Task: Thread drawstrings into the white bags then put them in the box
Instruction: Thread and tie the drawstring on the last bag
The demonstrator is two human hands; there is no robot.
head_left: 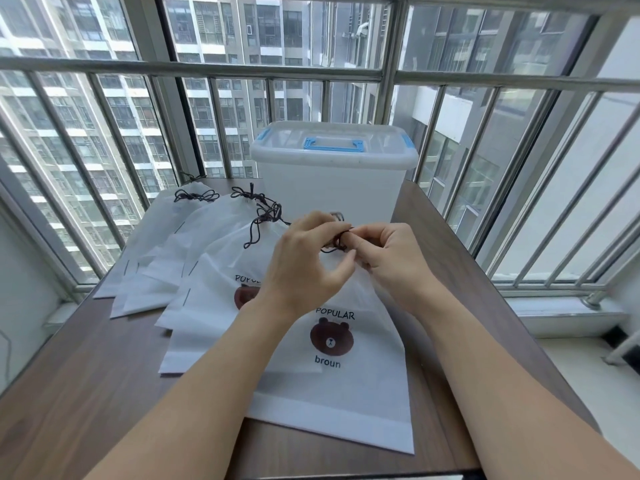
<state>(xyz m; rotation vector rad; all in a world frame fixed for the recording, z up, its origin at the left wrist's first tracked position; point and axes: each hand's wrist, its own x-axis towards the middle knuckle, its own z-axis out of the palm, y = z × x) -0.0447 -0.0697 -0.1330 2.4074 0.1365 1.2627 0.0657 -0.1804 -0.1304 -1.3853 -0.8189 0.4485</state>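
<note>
1. Both hands meet at the top of the nearest bag (pixel 332 372), just in front of the box (pixel 332 174).
2. Left hand (pixel 308 268) and right hand (pixel 391 258) – fingers pinching the black cord (pixel 341 241).
3. Best done by keeping the cord taut and feeding it steadily – bag flat on the bench (pixel 104 393).

One head-worn camera is looking forward and down from close above the tabletop (pixel 104 358), facing the barred window (pixel 311 71), both forearms reaching away from it.
</note>
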